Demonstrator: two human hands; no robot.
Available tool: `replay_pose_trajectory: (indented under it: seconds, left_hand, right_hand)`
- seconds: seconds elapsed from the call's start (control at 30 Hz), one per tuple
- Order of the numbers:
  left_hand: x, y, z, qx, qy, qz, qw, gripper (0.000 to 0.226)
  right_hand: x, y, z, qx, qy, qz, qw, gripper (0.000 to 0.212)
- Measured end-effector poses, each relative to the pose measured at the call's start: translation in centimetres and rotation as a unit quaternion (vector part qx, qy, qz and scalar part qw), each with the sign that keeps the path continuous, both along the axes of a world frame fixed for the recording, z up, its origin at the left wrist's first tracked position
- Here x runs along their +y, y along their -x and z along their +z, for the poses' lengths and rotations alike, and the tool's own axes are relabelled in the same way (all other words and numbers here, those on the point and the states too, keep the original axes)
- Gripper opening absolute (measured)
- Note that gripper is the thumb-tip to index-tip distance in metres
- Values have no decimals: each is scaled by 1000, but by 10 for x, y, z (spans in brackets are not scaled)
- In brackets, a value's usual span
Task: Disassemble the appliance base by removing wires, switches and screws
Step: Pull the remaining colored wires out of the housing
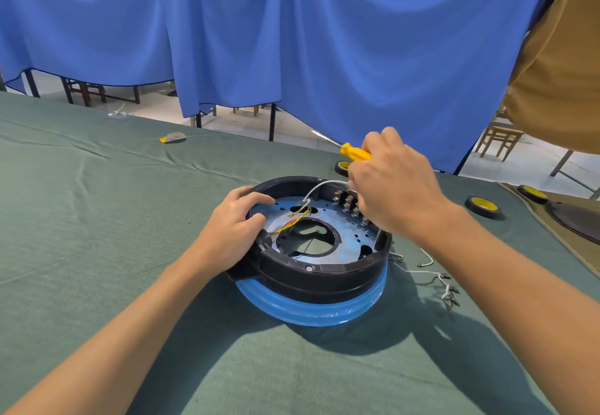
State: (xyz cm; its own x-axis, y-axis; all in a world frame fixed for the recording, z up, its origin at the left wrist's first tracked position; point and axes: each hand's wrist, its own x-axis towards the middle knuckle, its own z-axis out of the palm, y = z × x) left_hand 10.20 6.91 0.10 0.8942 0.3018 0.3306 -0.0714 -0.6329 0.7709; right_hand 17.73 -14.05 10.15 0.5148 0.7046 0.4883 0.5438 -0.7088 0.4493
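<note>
Head view: appliance base (311, 271), black ring on a blue skirt, sits about mid-desk, toward the right side, on the green-clothed desk (97, 219). Left hand (232, 229) grips the base's left rim, fingers curled over onto the inner plate. Right hand (393, 187) is wrapped round a yellow screwdriver (355, 152) above the far-right rim; its shaft seems to point away toward the far edge, so probably not on a screw. Fingertips hidden, right over the switches (344, 201), where the white wire (319, 187) loops in. Yellow-green wire (292, 223) lies across the plate. Loose wires (435, 276) lie on the desk just right of the base. Likely step: freeing the white wire from a switch terminal. Do it well: pin the rim down hard with the left hand, pull at the connector and not the lead, straight off the tab; put the screwdriver down first for a cleaner pinch.
</note>
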Motion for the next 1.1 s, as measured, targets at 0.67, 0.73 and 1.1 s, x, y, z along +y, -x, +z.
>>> replay_pose_trajectory:
  seconds: [0.67, 0.73, 1.1]
  left_hand:
    - [-74, 23, 43, -37, -403, -72, 911, 60]
    - [-93, 18, 40, -15, -439, -89, 894, 64]
    - [-120, 1, 31, 27, -474, -118, 872, 38]
  right_hand:
    - [-124, -19, 1, 239, -329, -158, 900, 22]
    - [-137, -19, -11, 259, -332, -175, 890, 23]
    - [-210, -24, -76, 251, -373, -304, 840, 37]
